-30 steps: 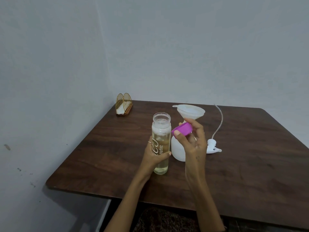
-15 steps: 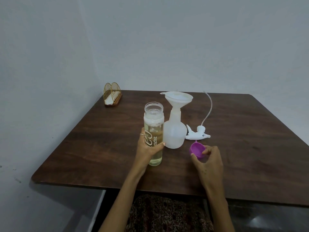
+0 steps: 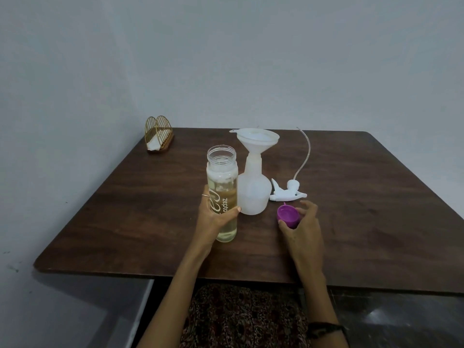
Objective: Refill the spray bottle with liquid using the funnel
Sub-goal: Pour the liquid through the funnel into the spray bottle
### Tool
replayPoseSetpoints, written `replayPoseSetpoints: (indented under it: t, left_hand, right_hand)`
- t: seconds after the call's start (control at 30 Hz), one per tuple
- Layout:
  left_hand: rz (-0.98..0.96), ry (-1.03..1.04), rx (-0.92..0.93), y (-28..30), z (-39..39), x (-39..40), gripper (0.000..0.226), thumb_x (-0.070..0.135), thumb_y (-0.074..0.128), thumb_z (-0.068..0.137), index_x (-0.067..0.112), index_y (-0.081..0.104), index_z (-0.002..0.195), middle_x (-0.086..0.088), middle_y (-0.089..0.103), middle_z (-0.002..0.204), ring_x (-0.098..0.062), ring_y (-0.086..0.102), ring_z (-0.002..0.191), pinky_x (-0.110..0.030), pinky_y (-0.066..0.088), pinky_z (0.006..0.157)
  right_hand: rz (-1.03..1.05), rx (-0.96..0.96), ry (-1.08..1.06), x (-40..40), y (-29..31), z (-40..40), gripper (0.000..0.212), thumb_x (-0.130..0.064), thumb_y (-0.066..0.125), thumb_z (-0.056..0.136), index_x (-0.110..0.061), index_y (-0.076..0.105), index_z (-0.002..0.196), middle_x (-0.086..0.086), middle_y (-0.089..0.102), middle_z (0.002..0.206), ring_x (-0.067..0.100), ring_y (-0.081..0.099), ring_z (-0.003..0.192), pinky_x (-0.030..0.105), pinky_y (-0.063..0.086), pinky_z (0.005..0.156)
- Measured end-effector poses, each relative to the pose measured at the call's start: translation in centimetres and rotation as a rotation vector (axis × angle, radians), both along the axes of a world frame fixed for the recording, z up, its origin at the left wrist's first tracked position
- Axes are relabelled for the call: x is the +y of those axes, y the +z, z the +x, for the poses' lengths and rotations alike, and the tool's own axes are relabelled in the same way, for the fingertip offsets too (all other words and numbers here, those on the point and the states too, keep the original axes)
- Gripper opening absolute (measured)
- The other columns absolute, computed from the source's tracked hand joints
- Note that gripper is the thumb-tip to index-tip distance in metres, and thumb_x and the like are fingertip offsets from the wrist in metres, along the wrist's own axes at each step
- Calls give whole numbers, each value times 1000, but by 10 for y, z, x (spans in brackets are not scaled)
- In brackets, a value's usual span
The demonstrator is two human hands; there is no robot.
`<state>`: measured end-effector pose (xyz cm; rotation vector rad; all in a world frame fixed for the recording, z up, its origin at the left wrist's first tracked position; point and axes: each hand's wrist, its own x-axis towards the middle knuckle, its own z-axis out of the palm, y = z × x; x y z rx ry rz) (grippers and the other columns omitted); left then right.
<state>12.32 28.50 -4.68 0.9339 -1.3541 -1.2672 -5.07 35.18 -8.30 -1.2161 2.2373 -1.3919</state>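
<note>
Table [image 3: 351, 222]: carries every item.
Spray bottle [image 3: 252, 194]: upright at centre, funnel [image 3: 254, 139] seated in its neck, ready to fill.
Liquid bottle [image 3: 222, 194]: uncapped; my left hand [image 3: 213, 217] wraps and grips it.
Sprayer head [image 3: 288, 193]: lying just right of the spray bottle.
Purple cap [image 3: 288, 217]: a second ago raised before the funnel, now down at the table; my right hand [image 3: 302, 227] pinches it with curled fingers.
Meaning: pouring comes next.

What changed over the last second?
The right hand brought the purple cap down from in front of the funnel to the table, open side up, fingers still around it. The left hand kept gripping the open bottle of yellowish liquid. Spray bottle, funnel in its neck, and sprayer head stayed put.
</note>
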Motion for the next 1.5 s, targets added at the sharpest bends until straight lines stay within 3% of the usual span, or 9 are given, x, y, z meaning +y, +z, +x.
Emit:
replayPoseSetpoints:
  t: [0.2, 0.4, 0.5, 0.63, 0.77, 1.0, 1.17, 1.33, 1.5]
  left_hand:
    - [0, -21, 10, 0, 2, 1, 51, -7, 72, 70, 27, 50, 100, 4, 65, 96, 3, 66, 78, -11, 51, 65]
    - [11, -132, 47, 2, 7, 0, 66, 15, 79, 55, 27, 49, 113, 3, 68, 104, -8, 68, 92, -22, 54, 75]
    - [35, -247, 80, 4, 16, -1, 81, 26, 79, 50, 31, 43, 123, 3, 66, 107, -11, 67, 96, -24, 54, 76]
    - [56, -248, 165, 0, 27, -7, 91, 52, 75, 64, 25, 32, 140, -2, 56, 132, -18, 57, 118, -33, 50, 93]
    - [130, -55, 187, -3, 27, -22, 40, 37, 45, 93, 25, 46, 132, -1, 55, 135, -19, 49, 128, -47, 31, 113]
    - [37, -116, -63, 37, -16, -43, 51, 22, 62, 85, 13, 44, 132, -14, 53, 134, -27, 53, 121, -43, 45, 102]
    - [-94, -213, -173, 45, -51, -54, 82, 42, 75, 59, 22, 40, 131, 1, 50, 135, -13, 48, 123, -32, 42, 101]
    - [-86, -168, -227, 52, -71, -60, 29, 28, 64, 85, 21, 48, 109, 14, 53, 96, -5, 55, 94, -16, 44, 75]
    - [-159, -150, -296, 44, -72, -62, 56, 55, 45, 86, 8, 50, 114, -17, 54, 114, -23, 55, 106, -37, 46, 93]
  right_hand:
    - [-76, -30, 25, 14, 18, 17, 76, -24, 73, 79, -19, 32, 143, 4, 42, 143, 14, 41, 126, 28, 37, 95]
    - [-152, -96, 547, 6, 32, 70, 84, -18, 74, 77, -29, 26, 145, -17, 36, 144, -6, 33, 132, 7, 28, 105]
    - [-155, -257, 648, -8, 34, 89, 85, -21, 75, 71, -37, 28, 140, -16, 49, 135, -5, 48, 121, 15, 44, 97]
    - [-237, -349, 509, -23, 35, 105, 77, -36, 75, 64, -32, 38, 132, -11, 60, 120, 0, 59, 108, 20, 50, 88]
    - [-334, -261, 356, -30, 31, 112, 54, -24, 79, 70, -26, 52, 117, -10, 67, 102, 1, 65, 92, 13, 50, 78]
    - [-384, -214, 252, -13, 37, 82, 50, -31, 80, 64, -26, 58, 109, -13, 70, 84, 1, 68, 76, 18, 53, 71]
    - [-353, -91, 174, 2, 53, 41, 56, -22, 83, 66, -12, 59, 116, -13, 69, 80, -2, 66, 74, 15, 53, 69]
    - [-345, -29, 149, 12, 64, 17, 44, -25, 83, 68, -28, 56, 102, -15, 68, 79, -7, 65, 73, 9, 51, 64]
    - [-322, -19, 151, 9, 65, 13, 43, -24, 84, 67, -27, 55, 100, -16, 67, 79, -10, 64, 75, 3, 47, 62]
